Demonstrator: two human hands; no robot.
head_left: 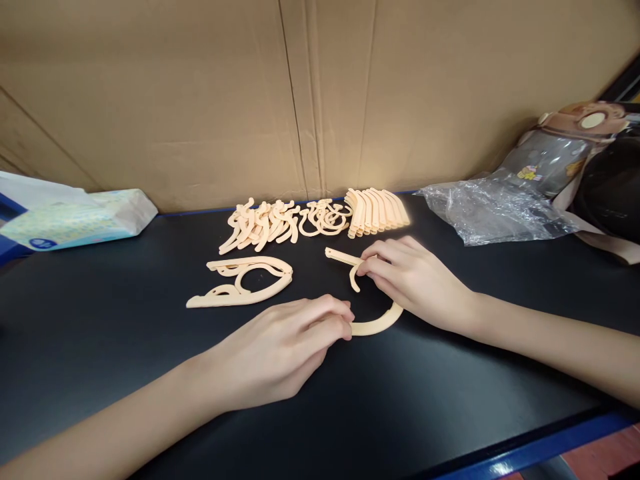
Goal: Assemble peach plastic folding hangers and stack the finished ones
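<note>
A cream plastic curved piece [376, 323] lies on the black tabletop [150, 347] between my hands. My left hand [285, 350] pinches its near end with closed fingers. My right hand [415, 280] grips its hooked upper part [345, 259] with fingers pressed together. An assembled cream hanger-shaped part [243, 283] lies flat to the left of my hands.
Piles of cream plastic parts [280, 223] and a row of stacked curved bars [377, 210] sit at the back by the cardboard wall [300, 93]. A tissue pack [75, 217] lies far left. Crumpled clear plastic [493, 210] and a bottle [560, 157] stand right. The blue table edge [540, 450] runs near right.
</note>
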